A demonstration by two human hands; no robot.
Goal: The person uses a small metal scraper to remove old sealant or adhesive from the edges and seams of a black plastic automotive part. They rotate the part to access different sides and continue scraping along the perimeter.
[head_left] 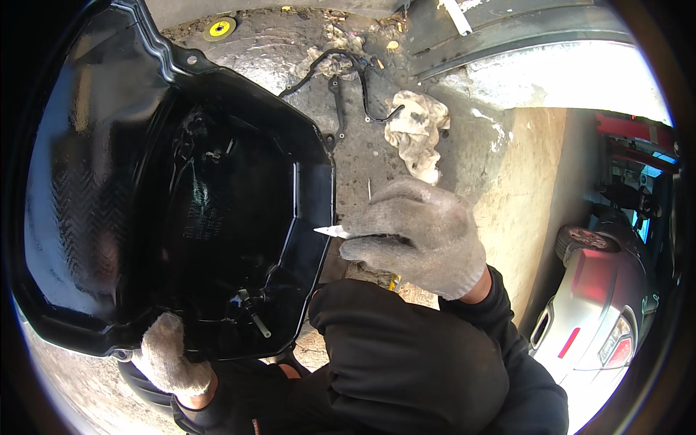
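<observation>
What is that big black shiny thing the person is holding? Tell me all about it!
The big black pan looks like glossy pressed metal, deep like a tub, with a flat rim that has small bolt holes. It is tipped up so its hollow inside faces the camera, looking dark and wet. A small bolt and fitting sit near its lower inside edge. The left hand, in a knit glove, grips its bottom rim. The right hand, also gloved, holds a thin pointed blade against its right rim.

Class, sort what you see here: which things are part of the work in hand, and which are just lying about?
In hand:
black pan, gripped at its lower rim by the gloved left hand
blade, held in the gloved right hand at the pan's edge

Lying about:
crumpled rag
black wire
yellow disc
parked silver car
</observation>
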